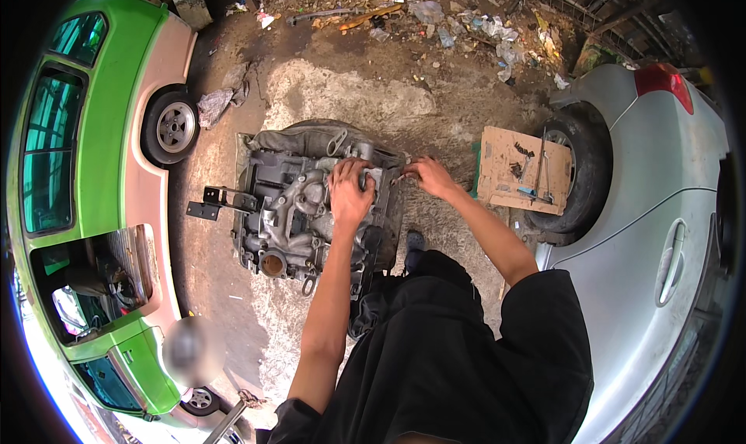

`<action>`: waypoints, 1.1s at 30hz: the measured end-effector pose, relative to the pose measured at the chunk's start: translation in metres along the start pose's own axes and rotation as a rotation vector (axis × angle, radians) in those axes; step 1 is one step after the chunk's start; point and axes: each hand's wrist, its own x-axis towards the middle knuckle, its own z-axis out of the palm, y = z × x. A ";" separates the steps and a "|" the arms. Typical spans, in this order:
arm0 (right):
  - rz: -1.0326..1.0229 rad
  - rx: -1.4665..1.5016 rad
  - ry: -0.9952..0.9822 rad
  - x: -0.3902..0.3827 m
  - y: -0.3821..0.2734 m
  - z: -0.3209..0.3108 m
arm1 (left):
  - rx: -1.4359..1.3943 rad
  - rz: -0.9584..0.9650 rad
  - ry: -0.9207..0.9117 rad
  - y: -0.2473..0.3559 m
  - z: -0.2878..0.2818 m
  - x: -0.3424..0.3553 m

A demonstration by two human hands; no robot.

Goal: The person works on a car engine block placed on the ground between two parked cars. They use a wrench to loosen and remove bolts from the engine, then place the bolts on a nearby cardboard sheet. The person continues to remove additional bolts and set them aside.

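A grey metal engine [299,203] with cast intake pipes and a round port rests on the ground in front of me. My left hand [351,187] lies on its upper right part, fingers stretched over the casting and thumb apart. At the engine's right edge is my right hand [429,176], its fingertips pinched together close to the side of the block. Whatever lies between those fingertips is too small to make out. A black metal bracket [221,201] sticks out from the engine's left side.
On the right, a cardboard-topped stand [505,160] holds bolts and tools beside the wheel [579,172] of a silver car [645,180]. A green and pink van [144,187] stands at left, with a blurred person [190,351] near it. Litter [435,16] lies along the far ground.
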 end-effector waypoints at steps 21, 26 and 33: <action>0.475 1.548 0.142 -0.036 -0.029 0.159 | -0.009 -0.005 0.011 0.002 0.000 0.001; 0.447 1.346 0.203 -0.027 0.010 0.116 | -0.019 -0.016 -0.007 0.002 -0.002 0.000; 0.340 0.726 0.178 -0.032 0.026 0.040 | -0.053 -0.020 -0.009 0.003 -0.002 0.000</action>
